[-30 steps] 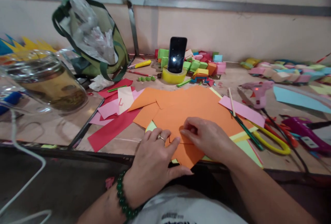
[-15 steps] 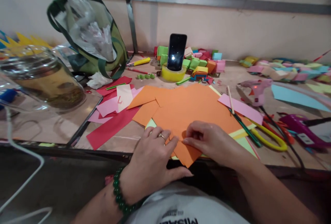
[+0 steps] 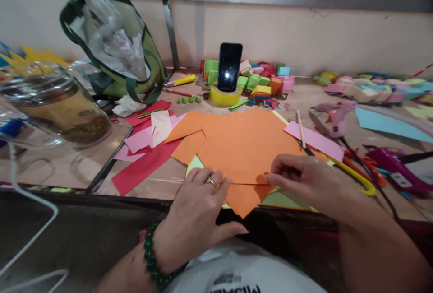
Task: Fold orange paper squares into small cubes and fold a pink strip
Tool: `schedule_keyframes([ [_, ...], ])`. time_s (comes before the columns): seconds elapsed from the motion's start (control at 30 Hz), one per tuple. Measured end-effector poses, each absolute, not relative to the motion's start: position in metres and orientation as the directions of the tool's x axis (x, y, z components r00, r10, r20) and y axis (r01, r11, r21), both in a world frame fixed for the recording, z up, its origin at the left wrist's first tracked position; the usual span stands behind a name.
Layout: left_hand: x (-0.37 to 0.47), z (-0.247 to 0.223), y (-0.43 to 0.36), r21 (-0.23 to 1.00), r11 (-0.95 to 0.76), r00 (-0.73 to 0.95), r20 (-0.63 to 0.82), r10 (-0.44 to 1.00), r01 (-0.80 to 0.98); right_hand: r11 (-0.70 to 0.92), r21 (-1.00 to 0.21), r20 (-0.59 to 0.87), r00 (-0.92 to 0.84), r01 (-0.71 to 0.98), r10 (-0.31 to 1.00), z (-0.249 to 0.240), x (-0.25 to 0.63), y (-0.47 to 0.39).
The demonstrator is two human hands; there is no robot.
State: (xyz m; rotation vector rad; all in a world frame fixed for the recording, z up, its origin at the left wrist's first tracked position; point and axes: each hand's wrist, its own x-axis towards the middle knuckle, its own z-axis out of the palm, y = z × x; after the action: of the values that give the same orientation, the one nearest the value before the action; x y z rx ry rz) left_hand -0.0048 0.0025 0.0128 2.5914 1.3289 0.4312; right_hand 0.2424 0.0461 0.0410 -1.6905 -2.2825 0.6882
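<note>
A large sheet of orange paper (image 3: 243, 144) lies in front of me, with a pointed orange piece (image 3: 246, 198) jutting toward me beyond a straight dark edge or crease. Spread fingers of my left hand (image 3: 199, 202) rest flat on the paper's near left part, thumb apart. My right hand (image 3: 301, 180) is closed in a pinch at the right end of that edge, thumb and fingertips on the orange paper. Light green and yellow sheets (image 3: 287, 200) show underneath. My right hand partly covers a dark-handled tool and a yellow curved handle (image 3: 358, 173).
Red paper strips (image 3: 145, 166) and pink pieces lie left. A phone (image 3: 230, 67) stands in a yellow tape roll (image 3: 225, 95) before folded paper blocks. At right are a pink glue gun (image 3: 338, 117) and a purple tool (image 3: 399, 169). A glass jar (image 3: 81, 117) and green bag (image 3: 152, 67) stand left.
My right hand has slid to the right along the orange paper's edge, away from my left hand, uncovering more of the line. My left hand stays nearly in place.
</note>
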Motion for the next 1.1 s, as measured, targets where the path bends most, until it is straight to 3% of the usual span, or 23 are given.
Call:
schedule_keyframes([
  [0.17, -0.003, 0.016, 0.002, 0.307, -0.555, 0.543, 0.130, 0.829, 0.773, 0.337, -0.407, 0.012, -0.364, 0.849, 0.931, 0.046, 0.225, 0.046],
  [0.3, 0.000, 0.018, 0.004, 0.320, -0.548, 0.535, 0.136, 0.834, 0.773, 0.351, -0.419, 0.084, -0.349, 0.837, 0.933, 0.042, 0.204, 0.046],
  [0.53, -0.001, 0.019, 0.003, 0.338, -0.546, 0.536, 0.132, 0.834, 0.766, 0.251, -0.560, -0.122, -0.379, 0.789, 0.917, 0.026, 0.211, 0.046],
  [0.8, -0.003, 0.018, 0.005, 0.366, -0.550, 0.534, 0.153, 0.831, 0.751, 0.113, -0.545, -0.256, -0.294, 0.831, 0.921, 0.028, 0.262, 0.047],
  [0.87, -0.002, 0.019, 0.005, 0.379, -0.546, 0.533, 0.148, 0.833, 0.747, 0.129, -0.531, -0.217, -0.282, 0.837, 0.935, 0.032, 0.265, 0.045],
  [1.0, -0.001, 0.020, 0.004, 0.401, -0.529, 0.525, 0.131, 0.841, 0.748, 0.202, -0.515, -0.006, -0.239, 0.833, 0.971, 0.038, 0.250, 0.041],
  [1.1, 0.000, 0.021, 0.003, 0.401, -0.508, 0.509, 0.113, 0.853, 0.762, 0.329, -0.511, 0.040, -0.361, 0.794, 0.932, 0.035, 0.234, 0.040],
])
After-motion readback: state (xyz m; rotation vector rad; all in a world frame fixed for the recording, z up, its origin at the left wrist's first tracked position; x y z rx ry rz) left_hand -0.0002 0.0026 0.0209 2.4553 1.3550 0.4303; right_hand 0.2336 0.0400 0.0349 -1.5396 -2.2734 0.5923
